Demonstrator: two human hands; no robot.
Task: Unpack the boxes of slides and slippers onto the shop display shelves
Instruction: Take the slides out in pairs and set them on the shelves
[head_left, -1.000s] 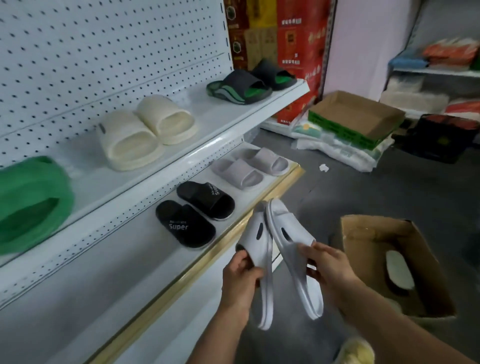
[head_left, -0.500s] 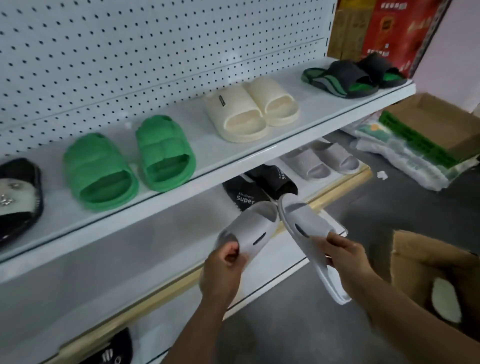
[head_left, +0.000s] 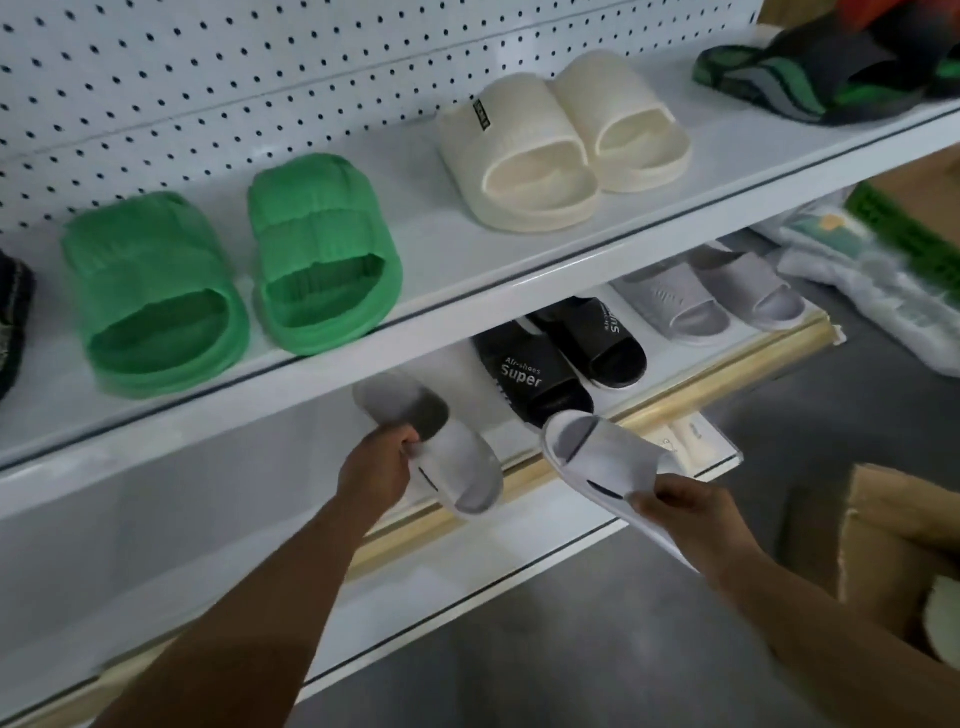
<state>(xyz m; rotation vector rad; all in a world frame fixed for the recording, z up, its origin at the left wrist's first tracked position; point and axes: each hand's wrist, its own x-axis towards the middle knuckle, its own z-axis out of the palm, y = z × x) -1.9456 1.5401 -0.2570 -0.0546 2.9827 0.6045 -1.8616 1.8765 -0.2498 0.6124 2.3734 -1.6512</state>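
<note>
1. Head view, looking down: the left hand (head_left: 376, 467) grips one pale grey slide (head_left: 431, 441) by its side edge, over the front part of the lower shelf (head_left: 218, 499), just left of the black slides (head_left: 561, 364).
2. Half a second earlier this slide was in front of the shelf beside its partner; it is now farther in, under the upper shelf (head_left: 467, 260), and the two are apart.
3. The right hand (head_left: 685, 514) clasps the second pale grey slide (head_left: 602, 457) near its heel, toe pointing towards the shelf, held in the air off the gold-coloured shelf lip (head_left: 675, 384). It has tilted flatter than before.
4. Whether the left slide touches the shelf cannot be told; it is blurred.
5. Writing: the nearer black slide reads "Air-shoes Super" in white; its partner shows part of the same word.
6. The cream slides (head_left: 561, 135) carry a small dark tag, unreadable.
7. Green slides (head_left: 234, 280) stand on the upper shelf to the left; grey slides (head_left: 711, 296) lie right of the black pair.
8. A cardboard box (head_left: 893, 545) stands on the floor at the right edge.
</note>
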